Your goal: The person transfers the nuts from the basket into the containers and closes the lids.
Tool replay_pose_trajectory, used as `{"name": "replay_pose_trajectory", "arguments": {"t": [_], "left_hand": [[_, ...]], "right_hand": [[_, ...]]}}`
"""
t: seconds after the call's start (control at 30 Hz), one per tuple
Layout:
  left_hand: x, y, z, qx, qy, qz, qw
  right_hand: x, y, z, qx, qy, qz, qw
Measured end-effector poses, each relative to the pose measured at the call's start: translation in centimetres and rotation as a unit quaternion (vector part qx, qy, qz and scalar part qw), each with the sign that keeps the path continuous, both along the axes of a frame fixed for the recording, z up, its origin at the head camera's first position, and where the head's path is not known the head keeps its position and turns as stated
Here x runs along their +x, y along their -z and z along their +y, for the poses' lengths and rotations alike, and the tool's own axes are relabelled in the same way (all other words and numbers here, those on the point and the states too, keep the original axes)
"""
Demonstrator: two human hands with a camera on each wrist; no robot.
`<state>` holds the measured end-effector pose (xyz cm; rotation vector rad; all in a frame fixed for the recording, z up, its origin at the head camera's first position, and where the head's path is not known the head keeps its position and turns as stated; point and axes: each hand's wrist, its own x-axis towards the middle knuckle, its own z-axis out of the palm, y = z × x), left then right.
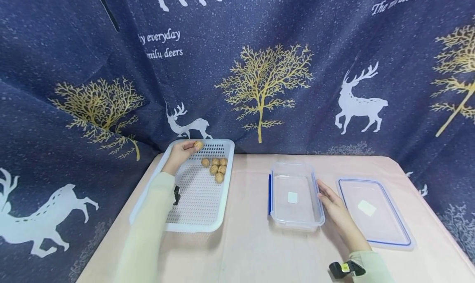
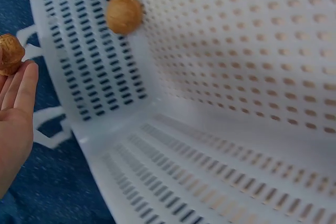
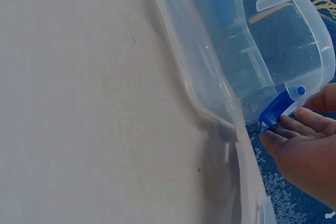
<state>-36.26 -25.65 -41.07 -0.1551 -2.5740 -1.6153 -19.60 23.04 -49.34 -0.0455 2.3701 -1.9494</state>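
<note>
My left hand (image 1: 182, 153) pinches a walnut (image 1: 198, 145) between thumb and fingertips, over the far end of a white perforated basket (image 1: 193, 228). In the left wrist view the same walnut (image 2: 10, 54) shows at the fingertips, past the basket's rim. Several more walnuts (image 1: 219, 170) lie grouped on the basket floor at its far right. At the right side of a clear lidless food container (image 1: 297, 223), my right hand (image 1: 335, 211) touches the wall with fairly straight fingers. In the right wrist view its fingertips meet the blue latch (image 3: 281, 107).
A clear lid (image 1: 375, 225) with a blue seal lies on the pink tablecloth (image 1: 248, 250), right of the container. Behind the table hangs a dark blue cloth (image 1: 297, 122) printed with deer and trees. The container has another blue latch (image 1: 270, 195) on its left.
</note>
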Motion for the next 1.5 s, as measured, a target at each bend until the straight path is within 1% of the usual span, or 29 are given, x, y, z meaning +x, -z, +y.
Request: {"name": "replay_pose_trajectory", "arguments": {"t": [0.07,0.2,0.3,0.43,0.57,0.7,0.87,1.03,1.2,1.4,1.5], "left_hand": [[-0.1,-0.3,0.5,0.002,0.009,0.007,0.9999],[0.0,-1.3,1.4,0.007,0.027,0.003,0.9996],[0.2,-2.2,2.1,0.003,0.037,0.008,0.9993],[0.4,-3.4,3.3,0.000,0.047,0.014,0.9988],[0.1,-4.4,4.8,0.006,0.056,0.016,0.9983],[-0.2,-5.2,6.5,0.001,0.063,0.020,0.9979],[-0.2,-6.3,8.6,0.001,0.068,0.012,0.9976],[-0.5,-6.9,10.8,0.015,0.083,0.024,0.9961],[-0.3,-7.5,13.1,0.015,0.092,0.030,0.9952],[-0.3,-7.5,16.1,0.048,0.120,0.029,0.9912],[-0.1,-7.4,17.7,0.064,0.133,0.028,0.9886]], "right_hand": [[0.0,0.0,0.0,-0.004,0.000,0.000,1.000],[0.0,0.0,0.0,-0.005,0.000,0.005,1.000],[0.0,0.0,0.0,-0.004,0.001,0.009,1.000],[-0.1,0.1,0.1,-0.007,0.003,0.003,1.000],[0.0,0.0,0.1,-0.004,0.004,-0.004,1.000],[0.0,0.0,0.0,0.000,0.007,-0.005,1.000],[0.0,0.1,-0.1,-0.003,0.010,-0.003,1.000],[0.0,0.0,-0.1,-0.001,0.010,-0.007,1.000],[0.1,-0.2,-0.2,-0.004,0.010,-0.011,1.000],[0.0,0.0,-0.1,-0.001,0.014,-0.003,1.000],[0.0,0.0,-0.1,0.005,0.013,-0.004,1.000]]}}
